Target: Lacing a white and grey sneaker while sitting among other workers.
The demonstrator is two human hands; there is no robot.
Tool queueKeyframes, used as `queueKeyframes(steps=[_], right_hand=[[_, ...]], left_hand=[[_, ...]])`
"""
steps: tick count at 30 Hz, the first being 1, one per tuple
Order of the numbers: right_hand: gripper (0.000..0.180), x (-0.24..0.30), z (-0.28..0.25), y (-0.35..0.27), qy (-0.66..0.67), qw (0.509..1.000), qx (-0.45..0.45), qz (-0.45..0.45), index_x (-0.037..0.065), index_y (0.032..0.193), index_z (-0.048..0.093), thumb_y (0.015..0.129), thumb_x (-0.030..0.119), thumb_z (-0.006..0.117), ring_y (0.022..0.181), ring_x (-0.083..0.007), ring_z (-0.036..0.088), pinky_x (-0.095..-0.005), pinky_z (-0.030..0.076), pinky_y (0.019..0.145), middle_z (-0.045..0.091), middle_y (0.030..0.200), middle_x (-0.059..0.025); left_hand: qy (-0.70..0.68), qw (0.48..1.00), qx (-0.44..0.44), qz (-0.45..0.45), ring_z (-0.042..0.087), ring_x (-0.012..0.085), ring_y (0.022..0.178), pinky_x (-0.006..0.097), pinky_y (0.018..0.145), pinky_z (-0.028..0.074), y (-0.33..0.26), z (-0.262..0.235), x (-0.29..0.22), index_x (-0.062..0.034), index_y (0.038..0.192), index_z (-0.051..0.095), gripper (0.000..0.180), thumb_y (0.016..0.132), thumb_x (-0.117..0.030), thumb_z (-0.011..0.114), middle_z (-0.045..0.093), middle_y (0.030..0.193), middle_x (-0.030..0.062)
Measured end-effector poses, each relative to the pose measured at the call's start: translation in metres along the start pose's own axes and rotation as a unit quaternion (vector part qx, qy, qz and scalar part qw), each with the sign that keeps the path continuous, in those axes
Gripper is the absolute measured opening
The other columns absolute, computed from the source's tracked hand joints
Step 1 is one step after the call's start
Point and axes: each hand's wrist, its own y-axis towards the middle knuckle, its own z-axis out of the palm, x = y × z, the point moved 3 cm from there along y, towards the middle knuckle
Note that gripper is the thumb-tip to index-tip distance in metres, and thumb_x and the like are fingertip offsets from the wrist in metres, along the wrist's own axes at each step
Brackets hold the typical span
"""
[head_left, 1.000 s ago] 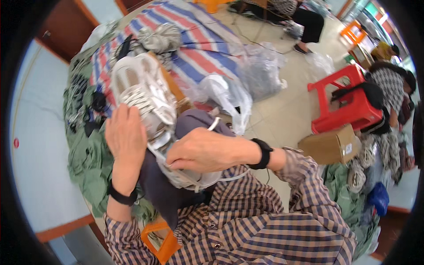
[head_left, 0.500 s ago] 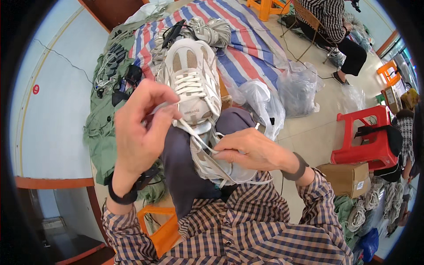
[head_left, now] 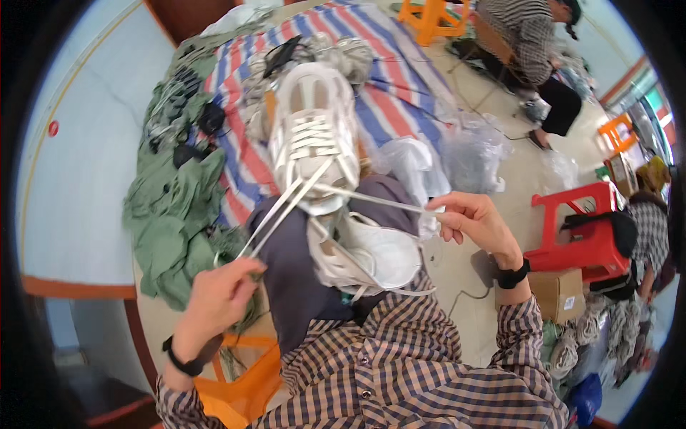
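Note:
A white and beige sneaker (head_left: pixel 287 143) rests over my knees, its toe pointing away and its tongue toward me. White laces (head_left: pixel 312 134) criss-cross its front. My left hand (head_left: pixel 223 297) is closed in a pinch low on the left, with two lace strands stretched taut from the shoe to its fingers. On the right, my right hand (head_left: pixel 473 223) pinches another strand, drawn nearly straight out sideways. The shoe's open collar (head_left: pixel 389 257) gapes toward my lap, pale lining showing. A loose lace also lies along the collar's near edge.
Coiled laces (head_left: pixel 332 53) lie on a striped sheet (head_left: pixel 393 79) beyond the shoe. Green cloth (head_left: pixel 168 222) spreads at left. Clear plastic bags (head_left: pixel 475 154), a red stool (head_left: pixel 579 229) and a cardboard box (head_left: pixel 561 293) are at right. Another person (head_left: pixel 529 43) sits at far right.
My hands have moved apart from over the shoe: the left down and left, the right up and right. The laces between them are now stretched taut. The seated person leans forward more.

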Motion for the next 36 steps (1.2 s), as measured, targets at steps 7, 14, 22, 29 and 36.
queueKeyframes(steps=[7, 14, 22, 29, 36], right_hand=[[0.024, -0.043, -0.079, -0.028, 0.601, 0.775, -0.134, -0.14, 0.002, 0.112, 0.057, 0.094, 0.017, 0.058, 0.059, -0.0075, 0.051, -0.028, 0.052, 0.073, 0.062, 0.086, -0.0015], [0.048, -0.075, -0.114, -0.047, 0.565, 0.776, -0.205, -0.193, -0.002, 0.134, 0.04, 0.088, -0.001, 0.054, 0.109, -0.0187, 0.058, -0.0404, 0.043, 0.102, 0.047, 0.136, -0.0123], [0.04, -0.082, -0.145, -0.004, 0.465, 0.822, -0.215, -0.249, 0.0, 0.129, 0.046, 0.09, 0.003, 0.055, 0.124, -0.0261, 0.048, -0.046, 0.038, 0.107, 0.052, 0.131, -0.0138], [0.024, -0.09, -0.162, 0.086, 0.402, 0.856, -0.288, -0.149, 0.0, 0.113, 0.059, 0.096, 0.016, 0.054, 0.097, -0.0169, 0.063, -0.0343, 0.052, 0.087, 0.059, 0.118, -0.0099], [0.016, -0.005, 0.023, 0.105, 0.014, 0.998, 0.034, -0.06, -0.003, 0.089, 0.069, 0.087, 0.013, 0.063, 0.062, -0.0078, 0.061, -0.0217, 0.045, 0.055, 0.064, 0.069, -0.0014]], left_hand=[[-0.133, 0.934, -0.329, -0.034, 0.059, 0.0098, 0.088, 0.022, 0.074, 0.048, -0.113, -0.07, 0.107, -0.0001, 0.124, 0.051, 0.029, 0.098, -0.01, 0.045, 0.062, 0.106, 0.0118], [-0.806, 0.586, -0.048, 0.067, 0.055, 0.0262, 0.09, 0.035, 0.077, 0.048, -0.094, -0.113, 0.209, 0.0006, 0.125, 0.048, 0.03, 0.097, -0.009, 0.052, 0.056, 0.109, 0.0124], [-0.632, 0.621, -0.457, -0.072, 0.059, 0.0185, 0.106, 0.032, 0.09, 0.049, -0.116, -0.109, 0.307, 0.0009, 0.127, 0.049, 0.033, 0.095, -0.005, 0.045, 0.062, 0.113, 0.0168], [-0.388, 0.803, -0.404, -0.204, 0.061, 0.0109, 0.093, 0.024, 0.077, 0.049, -0.019, -0.086, 0.235, -0.0049, 0.119, 0.058, 0.03, 0.098, -0.025, 0.052, 0.063, 0.112, 0.0074], [-0.332, 0.934, -0.06, -0.114, 0.059, 0.0082, 0.063, 0.022, 0.058, 0.048, 0.061, -0.003, 0.033, -0.002, 0.108, 0.063, 0.022, 0.089, -0.007, 0.054, 0.066, 0.087, 0.0046]])
